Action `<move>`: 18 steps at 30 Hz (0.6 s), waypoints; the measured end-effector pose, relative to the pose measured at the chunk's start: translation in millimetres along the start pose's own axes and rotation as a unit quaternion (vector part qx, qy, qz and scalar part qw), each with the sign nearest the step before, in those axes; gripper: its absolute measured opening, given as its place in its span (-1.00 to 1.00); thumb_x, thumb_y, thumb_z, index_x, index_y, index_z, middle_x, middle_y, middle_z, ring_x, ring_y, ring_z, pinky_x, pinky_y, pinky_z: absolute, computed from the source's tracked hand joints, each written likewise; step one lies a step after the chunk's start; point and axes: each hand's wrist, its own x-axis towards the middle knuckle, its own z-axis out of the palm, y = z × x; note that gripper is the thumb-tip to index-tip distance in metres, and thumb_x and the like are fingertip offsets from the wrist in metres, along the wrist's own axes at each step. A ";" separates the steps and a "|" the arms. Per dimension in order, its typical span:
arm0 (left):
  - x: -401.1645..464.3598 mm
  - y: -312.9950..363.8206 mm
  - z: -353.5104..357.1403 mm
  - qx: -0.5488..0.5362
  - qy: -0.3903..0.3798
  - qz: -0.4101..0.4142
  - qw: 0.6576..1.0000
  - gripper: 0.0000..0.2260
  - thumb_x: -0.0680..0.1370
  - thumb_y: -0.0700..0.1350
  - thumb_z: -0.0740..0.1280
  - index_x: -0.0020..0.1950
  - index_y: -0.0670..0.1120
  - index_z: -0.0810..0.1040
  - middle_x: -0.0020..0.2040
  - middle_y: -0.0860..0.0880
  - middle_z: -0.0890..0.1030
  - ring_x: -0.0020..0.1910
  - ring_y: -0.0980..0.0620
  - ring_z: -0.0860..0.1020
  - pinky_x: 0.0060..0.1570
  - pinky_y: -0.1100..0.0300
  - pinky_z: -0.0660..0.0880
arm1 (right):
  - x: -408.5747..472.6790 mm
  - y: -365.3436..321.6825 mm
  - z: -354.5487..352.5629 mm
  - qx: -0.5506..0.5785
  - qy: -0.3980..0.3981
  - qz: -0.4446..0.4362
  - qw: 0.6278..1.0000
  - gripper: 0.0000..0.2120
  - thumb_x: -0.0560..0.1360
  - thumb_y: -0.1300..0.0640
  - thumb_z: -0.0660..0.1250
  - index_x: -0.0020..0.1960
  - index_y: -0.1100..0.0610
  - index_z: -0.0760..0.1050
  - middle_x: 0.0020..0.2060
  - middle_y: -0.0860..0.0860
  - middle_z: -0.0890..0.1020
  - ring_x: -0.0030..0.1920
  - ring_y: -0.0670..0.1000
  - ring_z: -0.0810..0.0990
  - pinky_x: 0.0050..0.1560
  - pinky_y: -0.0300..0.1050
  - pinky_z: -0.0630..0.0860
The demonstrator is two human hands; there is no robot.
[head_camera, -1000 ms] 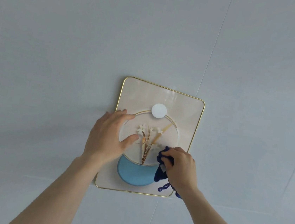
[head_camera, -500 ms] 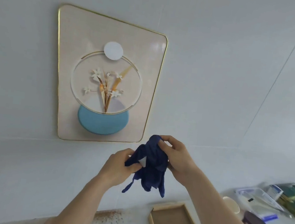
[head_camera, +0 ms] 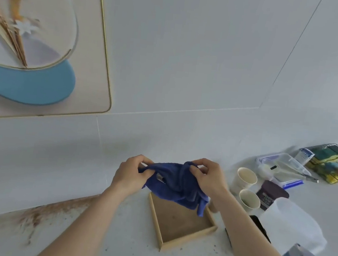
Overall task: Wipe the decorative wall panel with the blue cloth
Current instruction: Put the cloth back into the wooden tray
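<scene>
Both hands hold the blue cloth (head_camera: 175, 184) stretched between them above the counter (head_camera: 109, 237): the left hand (head_camera: 131, 174) pinches its left edge, the right hand (head_camera: 208, 178) grips the bunched right end, so its long axis runs 9 to 3 o'clock. The decorative wall panel (head_camera: 93, 41) lies up at 10 o'clock, well apart, nearer the left hand. Bare wall between offers open room; the wooden tray (head_camera: 182, 224) sits directly beneath, paper cups (head_camera: 244, 178) at 3 o'clock.

Open counter left of the tray (head_camera: 181, 230) — just brown specks there. Right side is crowded: two cups (head_camera: 244, 180), a dark jar (head_camera: 270, 195), a white bag (head_camera: 293, 226) — packed close together.
</scene>
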 end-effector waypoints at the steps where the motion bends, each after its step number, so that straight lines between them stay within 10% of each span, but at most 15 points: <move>1: 4.6 -3.6 12.6 0.001 -0.005 -0.008 1.000 -0.91 0.59 -0.08 0.37 0.02 0.10 0.64 -0.38 0.05 0.66 -0.38 0.04 0.60 -0.20 0.09 0.57 | 4.1 13.4 0.9 -0.006 -0.006 0.005 1.000 -0.89 0.60 0.11 0.39 -0.01 -0.06 0.67 -0.23 0.02 0.77 -0.15 0.10 0.74 -0.07 0.02 0.67; 6: 26.7 -26.6 66.4 0.022 -0.030 -0.043 0.998 -0.84 0.60 -0.10 0.37 0.08 0.17 0.59 -0.24 0.01 0.69 -0.24 -0.03 0.66 -0.04 -0.05 0.68 | 25.5 69.7 4.7 -0.038 -0.024 0.021 0.999 -0.85 0.59 0.10 0.40 -0.04 -0.14 0.68 -0.21 -0.07 0.74 -0.14 0.01 0.70 -0.23 -0.15 0.56; 18: 55.6 -92.4 155.9 0.139 -0.057 -0.045 0.988 -0.68 0.68 -0.20 0.26 0.30 0.18 0.56 0.26 0.15 0.65 0.22 0.03 0.62 0.17 0.12 0.57 | 40.1 164.2 42.4 -0.138 -0.100 0.013 0.985 -0.76 0.61 0.15 0.35 0.23 -0.07 0.63 0.12 -0.06 0.72 0.14 0.04 0.65 0.12 -0.03 0.60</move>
